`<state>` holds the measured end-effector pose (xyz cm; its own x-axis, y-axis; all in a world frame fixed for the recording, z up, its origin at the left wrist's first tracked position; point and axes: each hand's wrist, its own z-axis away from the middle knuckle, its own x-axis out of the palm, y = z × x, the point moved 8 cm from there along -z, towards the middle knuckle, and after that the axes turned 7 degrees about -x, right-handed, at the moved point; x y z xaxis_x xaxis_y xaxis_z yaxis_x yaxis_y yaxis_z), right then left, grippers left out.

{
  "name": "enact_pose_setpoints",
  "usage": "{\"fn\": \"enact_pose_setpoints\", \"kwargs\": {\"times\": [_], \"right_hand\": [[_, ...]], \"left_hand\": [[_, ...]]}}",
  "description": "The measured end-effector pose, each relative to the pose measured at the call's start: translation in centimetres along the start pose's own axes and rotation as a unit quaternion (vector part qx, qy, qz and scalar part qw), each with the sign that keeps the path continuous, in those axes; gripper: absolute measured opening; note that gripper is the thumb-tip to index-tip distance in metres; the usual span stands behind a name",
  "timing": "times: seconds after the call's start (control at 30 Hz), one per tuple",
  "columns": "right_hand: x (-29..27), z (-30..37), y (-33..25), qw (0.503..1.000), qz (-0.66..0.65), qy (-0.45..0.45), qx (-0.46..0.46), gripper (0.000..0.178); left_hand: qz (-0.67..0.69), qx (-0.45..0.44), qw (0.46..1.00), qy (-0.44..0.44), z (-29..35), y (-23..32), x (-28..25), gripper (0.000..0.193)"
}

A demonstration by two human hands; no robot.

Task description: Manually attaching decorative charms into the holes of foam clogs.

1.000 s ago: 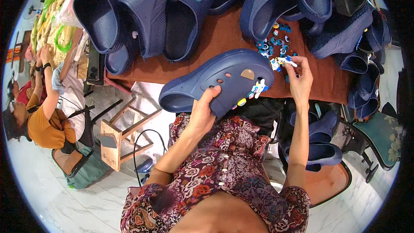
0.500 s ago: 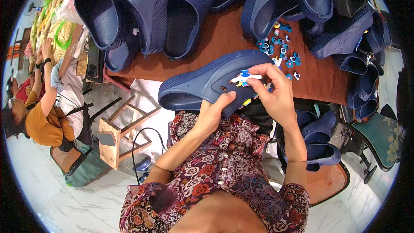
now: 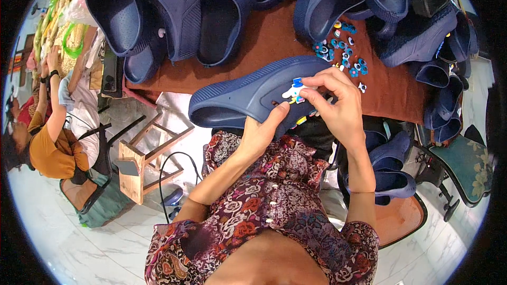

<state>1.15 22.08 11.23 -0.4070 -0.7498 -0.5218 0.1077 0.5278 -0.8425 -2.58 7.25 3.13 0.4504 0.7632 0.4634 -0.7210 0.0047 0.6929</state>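
A navy blue clog point(image 3: 232, 92) is held up in front of me, its heel opening toward the left. My left hand point(image 3: 262, 126) grips it from below, fingers inside the shoe and thumb on the outer side. Against the clog's upper, my right hand point(image 3: 332, 95) pinches a white and blue shoe charm point(image 3: 293, 92) between thumb and fingertips. Whether the charm's back sits in a hole is hidden. A yellow charm point(image 3: 301, 121) shows on the clog's lower edge, and other charms there are partly covered by my right hand.
Several navy clogs point(image 3: 222, 26) stand along the far side of the brown-covered table point(image 3: 253, 47), with loose charms point(image 3: 346, 53) scattered at right. More clogs point(image 3: 393, 163) are at lower right. A wooden stool point(image 3: 132, 171) and another person point(image 3: 55, 142) are at left.
The charm has turned from lying sideways to a more tilted position under my right fingers. The clog has shifted slightly left and up in view.
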Motion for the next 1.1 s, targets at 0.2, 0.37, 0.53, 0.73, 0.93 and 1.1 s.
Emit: {"fn": "enact_pose_setpoints", "kwargs": {"times": [0.2, 0.37, 0.53, 0.73, 0.93, 1.1], "right_hand": [[-0.3, -0.6, 1.2, 0.998, -0.038, -0.021, 0.035, 0.015], [-0.8, -0.7, 0.8, 0.999, -0.031, -0.029, -0.001, 0.015], [-0.3, -1.0, 0.6, 0.998, -0.027, -0.048, 0.014, 0.014], [-0.3, -1.8, -0.2, 0.995, 0.026, -0.099, 0.005, 0.018], [-0.2, -2.3, -0.5, 0.992, 0.055, -0.106, -0.032, 0.023], [0.1, -2.5, -0.5, 0.991, 0.065, -0.112, -0.030, 0.023]], "left_hand": [[-0.033, 0.031, 0.999, -0.004, 0.2, 1.0, 0.5, 0.040], [-0.037, 0.024, 0.999, -0.024, 0.2, 0.7, 0.8, 0.040], [-0.051, 0.048, 0.997, -0.020, 0.3, 1.0, 0.7, 0.040], [-0.085, 0.057, 0.995, -0.019, 0.4, 1.0, 0.8, 0.039], [-0.121, 0.073, 0.990, -0.016, 0.5, 1.1, 0.9, 0.039], [-0.122, 0.066, 0.990, -0.012, 0.4, 1.3, 0.8, 0.040]]}}
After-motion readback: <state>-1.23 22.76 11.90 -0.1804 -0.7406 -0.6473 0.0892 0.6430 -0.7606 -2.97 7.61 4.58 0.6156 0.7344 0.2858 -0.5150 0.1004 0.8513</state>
